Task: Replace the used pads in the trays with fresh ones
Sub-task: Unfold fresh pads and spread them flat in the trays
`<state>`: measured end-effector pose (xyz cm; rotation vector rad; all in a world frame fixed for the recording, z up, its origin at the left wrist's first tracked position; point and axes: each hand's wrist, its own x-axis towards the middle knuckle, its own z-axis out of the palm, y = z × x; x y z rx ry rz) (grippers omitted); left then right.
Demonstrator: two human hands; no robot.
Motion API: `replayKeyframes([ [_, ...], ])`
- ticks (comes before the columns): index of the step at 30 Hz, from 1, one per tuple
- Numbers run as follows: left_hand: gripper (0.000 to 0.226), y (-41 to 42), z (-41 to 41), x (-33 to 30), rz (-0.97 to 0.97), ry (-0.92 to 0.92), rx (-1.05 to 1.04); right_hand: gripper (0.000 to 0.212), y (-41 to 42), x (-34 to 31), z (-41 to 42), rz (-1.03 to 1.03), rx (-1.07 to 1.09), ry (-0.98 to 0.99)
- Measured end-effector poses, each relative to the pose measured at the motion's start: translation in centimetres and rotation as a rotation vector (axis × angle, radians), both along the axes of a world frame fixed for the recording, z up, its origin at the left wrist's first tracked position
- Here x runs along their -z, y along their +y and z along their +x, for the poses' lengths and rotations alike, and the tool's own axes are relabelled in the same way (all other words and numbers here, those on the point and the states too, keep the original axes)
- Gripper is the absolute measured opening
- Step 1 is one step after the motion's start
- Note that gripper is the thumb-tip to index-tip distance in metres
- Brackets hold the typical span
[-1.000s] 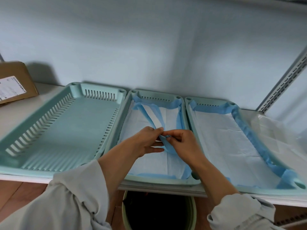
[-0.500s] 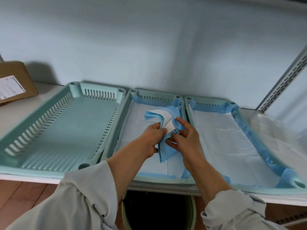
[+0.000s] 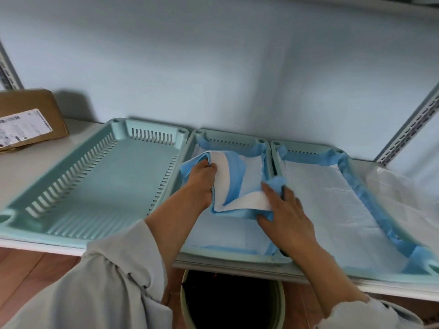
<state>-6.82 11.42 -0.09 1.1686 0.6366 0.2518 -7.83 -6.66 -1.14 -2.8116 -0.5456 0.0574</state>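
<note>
You're gripping a folded blue-and-white pad [image 3: 234,186] over the middle tray [image 3: 228,256], your left hand [image 3: 202,184] clenching its upper left corner and your right hand [image 3: 285,210] grasping its right edge, fingers curling under the blue backing. That tray is already carrying a flat pad [image 3: 221,236] underneath, the right tray [image 3: 351,273] is holding another pad [image 3: 332,210] with blue borders riding up its walls, and the left tray [image 3: 99,186] is sitting bare. All three are sitting side by side on the shelf [image 3: 28,162], with a cardboard box [image 3: 28,119] at far left and a dark bin [image 3: 232,302] showing below the shelf edge.
</note>
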Motion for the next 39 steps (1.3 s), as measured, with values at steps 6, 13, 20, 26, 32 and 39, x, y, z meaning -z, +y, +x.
replayKeyframes([
  [6,0.035,-1.1,-0.4,-1.1,-0.101,-0.097,0.081,0.034,0.1,0.3,0.5,0.099,-0.021,0.063],
  [13,0.039,-1.2,-0.5,-1.2,-0.179,-0.084,0.114,0.057,1.7,0.9,-0.5,0.176,-0.116,0.303],
  [20,0.049,-1.7,-0.4,-1.1,0.262,-0.053,0.325,0.021,2.4,0.6,-1.1,0.138,0.029,0.001],
  [26,0.045,-1.0,-1.7,0.6,0.738,0.167,0.476,0.03,2.1,0.7,0.2,0.604,0.13,0.134],
  [32,0.059,0.0,-2.7,0.0,0.621,0.081,0.558,0.016,0.8,0.1,0.9,0.745,0.247,0.227],
  [39,0.092,-0.5,-2.6,0.3,0.754,0.064,0.741,0.054,0.8,1.2,0.1,0.174,-0.063,0.032],
])
